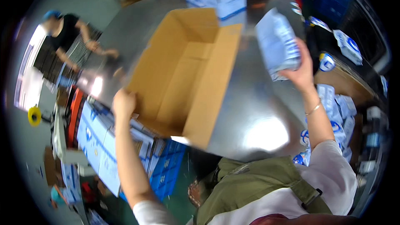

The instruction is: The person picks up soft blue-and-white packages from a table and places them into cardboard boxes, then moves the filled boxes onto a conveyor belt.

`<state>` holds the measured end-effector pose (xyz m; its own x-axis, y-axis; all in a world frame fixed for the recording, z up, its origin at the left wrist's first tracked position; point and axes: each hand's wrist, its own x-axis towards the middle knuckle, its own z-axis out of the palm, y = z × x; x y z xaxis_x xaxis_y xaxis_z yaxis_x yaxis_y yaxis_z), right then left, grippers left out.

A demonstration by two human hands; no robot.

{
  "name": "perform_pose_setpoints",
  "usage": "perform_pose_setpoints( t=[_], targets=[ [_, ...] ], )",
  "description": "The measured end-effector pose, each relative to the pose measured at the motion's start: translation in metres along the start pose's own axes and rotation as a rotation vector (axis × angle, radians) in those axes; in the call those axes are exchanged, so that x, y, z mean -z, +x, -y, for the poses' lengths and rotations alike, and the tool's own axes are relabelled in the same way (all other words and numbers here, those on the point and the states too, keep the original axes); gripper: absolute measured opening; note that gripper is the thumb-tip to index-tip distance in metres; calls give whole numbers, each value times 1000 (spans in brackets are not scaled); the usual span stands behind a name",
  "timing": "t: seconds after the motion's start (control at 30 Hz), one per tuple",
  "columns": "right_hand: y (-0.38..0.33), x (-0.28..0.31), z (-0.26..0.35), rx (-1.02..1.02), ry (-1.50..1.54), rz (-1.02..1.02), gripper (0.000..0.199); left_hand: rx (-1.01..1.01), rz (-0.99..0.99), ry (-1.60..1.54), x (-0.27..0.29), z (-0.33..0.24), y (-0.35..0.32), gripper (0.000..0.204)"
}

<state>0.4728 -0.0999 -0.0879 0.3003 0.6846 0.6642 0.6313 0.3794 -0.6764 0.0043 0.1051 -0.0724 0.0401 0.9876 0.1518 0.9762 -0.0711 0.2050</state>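
The left hand [124, 102], left of centre, is curled over the edge of an open cardboard box [214, 96], which lies empty in the middle of the frame on a metal bench [266, 104]. The right hand [303, 68], right of centre, grasps a white-and-blue packet [276, 43] by its lower end, well apart from the box and above the bench. Because the grip takes one end only, the packet could swing or slip if its contents shift. The box's near end appears to reach the bench's front edge; a hard pull by the left hand could tip it toward the stacked cartons [98, 137] at lower left. The box's right flap [216, 116], standing loose, could catch a packet passing low over it.
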Motion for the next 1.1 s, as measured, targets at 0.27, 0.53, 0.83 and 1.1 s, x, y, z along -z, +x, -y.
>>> perform_pose_setpoints(
  t=[0.27, 0.53, 0.83, 1.1],
  targets=[
    [61, -136, 54, -428, 969, 770, 30, 116, -48, -398, 10, -31, -10, 42],
    [-52, -184, 94, 310, -36, 916, 41, -21, 76, 29, 27, -33, -33, 25],
    [-155, -69, 3, -57, -542, 649, 58, 63, -73, 253, 49, 34, 16, 27],
    [-156, -73, -6, -94, -609, 625, 60, -1108, -129, -477, -9, -159, -132, 27]
  ],
)
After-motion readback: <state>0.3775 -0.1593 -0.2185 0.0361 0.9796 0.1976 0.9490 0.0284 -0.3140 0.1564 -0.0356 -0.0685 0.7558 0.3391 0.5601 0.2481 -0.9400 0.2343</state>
